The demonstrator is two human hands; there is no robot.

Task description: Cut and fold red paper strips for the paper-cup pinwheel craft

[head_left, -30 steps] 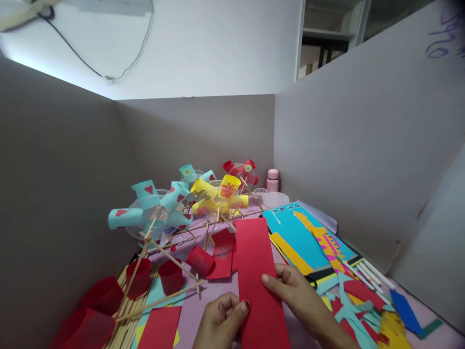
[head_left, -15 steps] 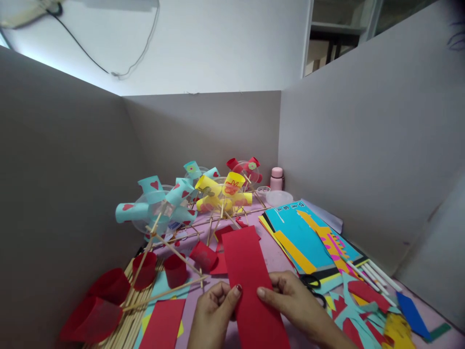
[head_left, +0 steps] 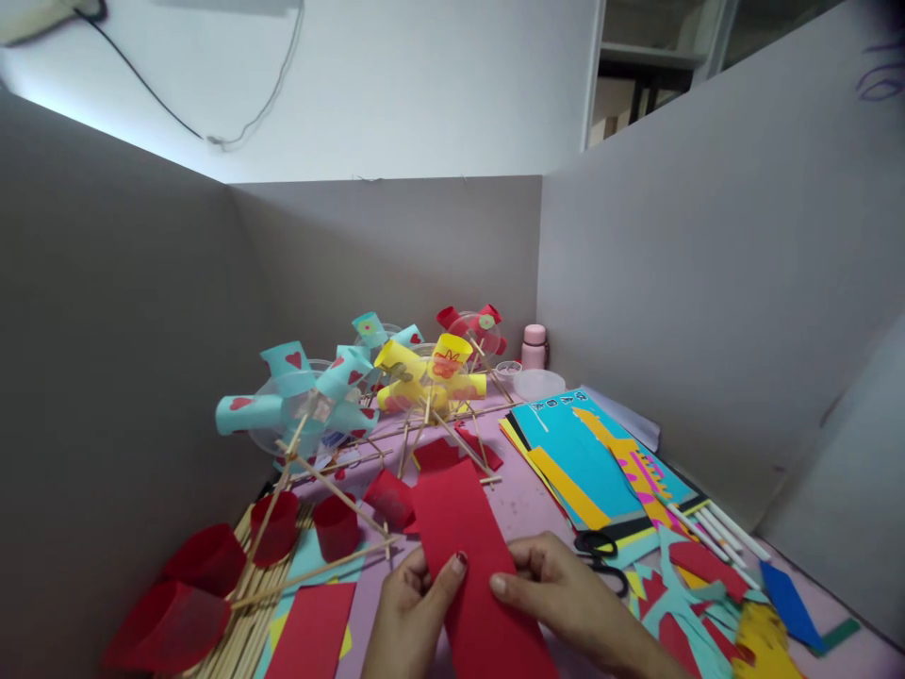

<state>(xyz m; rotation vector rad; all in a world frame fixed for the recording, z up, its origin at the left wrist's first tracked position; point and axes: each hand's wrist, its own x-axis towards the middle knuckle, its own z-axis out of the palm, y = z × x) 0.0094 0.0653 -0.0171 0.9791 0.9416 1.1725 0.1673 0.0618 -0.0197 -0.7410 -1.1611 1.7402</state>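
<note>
**Two hands are holding a red strip, flat and not yet rolled**

In the head view, the left hand [head_left: 412, 611] and the right hand [head_left: 566, 589] are both pinching the red paper strip [head_left: 470, 556], each thumb pressing on its face, near opposite edges. The strip is sitting between the hands, above the desk [head_left: 519, 514].

About progress, I am judging that this piece is at an early stage: it is showing no roll or joined ends. Left of the left hand, red paper rolls [head_left: 337, 530] are lying already formed, while a flat red piece [head_left: 311, 630] is waiting unrolled. Beyond the hands, light-blue rolls [head_left: 249, 415], yellow rolls [head_left: 452, 358] and red rolls [head_left: 487, 321] are already standing mounted on wheels with stick frames.

About writing, the blue sheet [head_left: 569, 471], beyond the right hand, is carrying pale letters that I cannot read surely. Far to its right, a purple scribble [head_left: 882, 97] is running out of view. No brand is showing clearly.
</note>
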